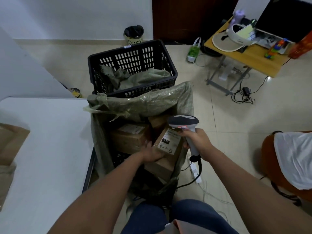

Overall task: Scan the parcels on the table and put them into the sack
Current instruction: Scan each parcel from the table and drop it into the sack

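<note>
Left hand [152, 153] grips a labelled cardboard parcel [166, 149] inside the crinkly green woven sack [135, 105], right hand [196, 138] wraps the grey scanner [185, 125], smooth white table [47, 132] edge alongside, tiled floor [228, 119].

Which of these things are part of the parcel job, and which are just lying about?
Job: scanner in right hand; labelled parcel under left hand; green sack; other parcel inside.

Lying about: black crate, sun visor, laptop, bin.
</note>
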